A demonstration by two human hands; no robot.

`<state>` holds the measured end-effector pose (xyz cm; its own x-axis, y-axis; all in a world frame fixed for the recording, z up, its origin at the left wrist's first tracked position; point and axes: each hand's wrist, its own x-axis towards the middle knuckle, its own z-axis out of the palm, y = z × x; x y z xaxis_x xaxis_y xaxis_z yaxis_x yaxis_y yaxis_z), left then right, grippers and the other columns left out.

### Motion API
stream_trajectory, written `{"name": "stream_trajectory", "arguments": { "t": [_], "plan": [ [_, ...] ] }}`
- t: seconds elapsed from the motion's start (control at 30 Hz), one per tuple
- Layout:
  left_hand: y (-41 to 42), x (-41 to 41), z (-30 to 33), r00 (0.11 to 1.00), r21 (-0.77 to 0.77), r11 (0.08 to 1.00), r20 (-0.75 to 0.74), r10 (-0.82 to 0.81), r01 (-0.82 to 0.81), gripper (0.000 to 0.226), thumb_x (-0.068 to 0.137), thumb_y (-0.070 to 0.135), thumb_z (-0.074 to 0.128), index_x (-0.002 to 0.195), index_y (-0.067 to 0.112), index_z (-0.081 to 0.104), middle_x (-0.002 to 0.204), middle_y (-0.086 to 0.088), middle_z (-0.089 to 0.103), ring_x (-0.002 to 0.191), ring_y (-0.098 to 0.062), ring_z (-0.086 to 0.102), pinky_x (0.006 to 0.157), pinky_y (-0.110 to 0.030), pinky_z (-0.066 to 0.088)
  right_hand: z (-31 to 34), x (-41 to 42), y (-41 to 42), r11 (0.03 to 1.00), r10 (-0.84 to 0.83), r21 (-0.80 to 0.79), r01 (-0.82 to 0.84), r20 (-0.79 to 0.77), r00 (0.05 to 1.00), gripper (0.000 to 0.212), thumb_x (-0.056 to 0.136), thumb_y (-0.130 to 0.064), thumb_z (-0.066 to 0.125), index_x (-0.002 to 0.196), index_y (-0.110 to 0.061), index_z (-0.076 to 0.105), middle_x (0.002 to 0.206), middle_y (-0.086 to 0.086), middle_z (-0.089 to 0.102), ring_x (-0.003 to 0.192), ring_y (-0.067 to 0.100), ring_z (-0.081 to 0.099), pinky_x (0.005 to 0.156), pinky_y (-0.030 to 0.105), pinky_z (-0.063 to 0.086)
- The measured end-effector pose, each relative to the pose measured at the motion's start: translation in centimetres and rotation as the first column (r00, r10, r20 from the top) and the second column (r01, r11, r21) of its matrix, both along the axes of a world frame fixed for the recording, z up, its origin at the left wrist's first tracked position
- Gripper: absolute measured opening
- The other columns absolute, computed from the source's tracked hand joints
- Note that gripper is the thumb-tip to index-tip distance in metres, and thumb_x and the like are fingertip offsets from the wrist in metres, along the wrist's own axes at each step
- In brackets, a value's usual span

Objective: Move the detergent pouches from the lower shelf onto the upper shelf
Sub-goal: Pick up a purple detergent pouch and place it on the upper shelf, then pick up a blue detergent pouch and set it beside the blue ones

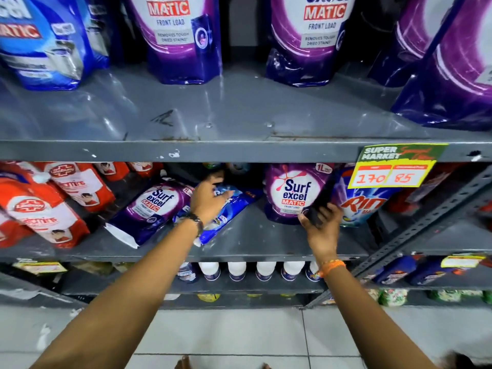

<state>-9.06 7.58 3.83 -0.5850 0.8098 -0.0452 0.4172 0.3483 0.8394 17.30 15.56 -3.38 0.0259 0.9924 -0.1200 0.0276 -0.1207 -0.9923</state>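
Observation:
On the lower shelf a purple Surf Excel pouch stands upright. My right hand grips its lower right corner. A blue pouch lies flat to the left, and my left hand rests on it with fingers curled over its upper end. Another purple pouch lies flat beside the blue one. The upper shelf holds standing purple pouches and a blue pouch, with bare grey surface in front of them.
Red Lifebuoy packs fill the lower shelf's left side. A Rin pouch stands right of the gripped pouch. A yellow price tag hangs from the upper shelf's edge. A slanted metal brace runs at right. White bottles stand below.

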Motion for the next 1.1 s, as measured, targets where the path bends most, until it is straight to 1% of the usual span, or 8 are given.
{"name": "stream_trajectory", "arguments": {
  "t": [0.1, 0.2, 0.43, 0.57, 0.73, 0.9, 0.97, 1.1],
  "plan": [
    [-2.3, -5.7, -1.2, 0.993, -0.157, 0.985, -0.111, 0.048, -0.065, 0.043, 0.083, 0.029, 0.073, 0.123, 0.015, 0.065, 0.121, -0.011, 0.072, 0.111, -0.03, 0.068, 0.097, -0.044, 0.053, -0.6, -2.7, -3.4, 0.992, -0.1, -0.079, 0.096, -0.046, 0.994, 0.055, 0.075, 0.016, 0.073, 0.11, -0.016, 0.044, 0.093, 0.0, 0.054, 0.089, 0.021, 0.056, 0.083, 0.029, 0.05],
    [-3.7, -7.8, -2.2, 0.986, -0.32, 0.947, -0.164, -0.039, -0.016, 0.036, 0.091, 0.032, 0.063, 0.115, 0.007, 0.069, 0.115, -0.018, 0.073, 0.109, -0.036, 0.067, 0.092, -0.04, 0.052, -0.7, -7.8, -6.1, 0.976, 0.051, -0.202, -0.083, -0.154, 0.987, 0.045, 0.082, 0.02, 0.063, 0.095, -0.02, 0.047, 0.081, 0.005, 0.055, 0.072, 0.012, 0.062, 0.074, 0.025, 0.053],
    [-3.8, -8.3, -4.2, 0.965, -0.46, 0.887, -0.214, -0.154, 0.039, 0.037, 0.098, 0.02, 0.047, 0.129, 0.002, 0.055, 0.133, -0.027, 0.06, 0.121, -0.043, 0.057, 0.102, -0.044, 0.047, -2.2, -18.5, -4.5, 0.882, 0.205, -0.406, -0.24, -0.129, 0.97, 0.016, 0.078, -0.016, 0.075, 0.081, -0.018, 0.06, 0.092, 0.007, 0.072, 0.094, 0.028, 0.071, 0.086, 0.05, 0.059],
    [-4.1, -8.0, -4.1, 0.958, -0.496, 0.866, -0.21, -0.193, 0.066, 0.04, 0.095, 0.013, 0.047, 0.135, 0.003, 0.046, 0.134, -0.028, 0.052, 0.122, -0.045, 0.053, 0.105, -0.047, 0.045, -10.6, -20.5, 0.6, 0.86, 0.217, -0.472, -0.195, -0.009, 0.976, 0.059, 0.055, -0.038, 0.08, 0.106, -0.011, 0.065, 0.106, 0.012, 0.076, 0.092, 0.03, 0.074, 0.079, 0.054, 0.063],
    [-5.3, -7.5, -4.2, 0.957, -0.474, 0.872, -0.177, -0.229, 0.121, 0.034, 0.094, 0.014, 0.051, 0.126, 0.001, 0.051, 0.129, -0.022, 0.055, 0.121, -0.04, 0.054, 0.104, -0.044, 0.045, -6.9, -19.2, -1.0, 0.879, 0.234, -0.442, -0.18, 0.071, 0.97, 0.041, 0.061, -0.023, 0.075, 0.097, -0.004, 0.072, 0.103, 0.014, 0.077, 0.091, 0.032, 0.074, 0.081, 0.057, 0.062],
    [-6.6, -6.8, -5.0, 0.97, -0.39, 0.914, 0.242, -0.016, 0.113, 0.042, 0.091, 0.01, 0.063, 0.129, 0.006, 0.044, 0.118, -0.008, 0.059, 0.107, -0.026, 0.06, 0.092, -0.038, 0.052, -0.1, -17.6, -4.2, 0.828, 0.277, -0.509, -0.234, 0.008, 0.961, 0.01, 0.086, -0.002, 0.066, 0.088, -0.01, 0.062, 0.111, 0.02, 0.073, 0.101, 0.037, 0.071, 0.089, 0.054, 0.057],
    [-6.6, -6.8, -5.0, 0.893, -0.335, 0.94, 0.44, 0.093, 0.067, 0.05, 0.084, -0.001, 0.068, 0.129, 0.004, 0.046, 0.117, -0.009, 0.06, 0.11, -0.026, 0.061, 0.1, -0.042, 0.052, 0.4, -17.3, -4.4, 0.832, 0.281, -0.5, -0.24, 0.006, 0.96, 0.012, 0.085, 0.002, 0.065, 0.086, -0.008, 0.061, 0.115, 0.024, 0.072, 0.104, 0.04, 0.07, 0.091, 0.063, 0.055],
    [-7.2, -6.7, -4.4, 0.663, -0.284, 0.944, 0.742, 0.104, 0.17, 0.048, 0.076, -0.016, 0.069, 0.116, 0.006, 0.057, 0.109, -0.011, 0.07, 0.097, -0.024, 0.067, 0.079, -0.038, 0.059, 3.0, -16.7, -5.2, 0.812, 0.26, -0.528, -0.248, -0.053, 0.964, 0.026, 0.085, 0.016, 0.06, 0.075, -0.007, 0.055, 0.107, 0.025, 0.07, 0.106, 0.04, 0.067, 0.097, 0.057, 0.054]
  ]
}}
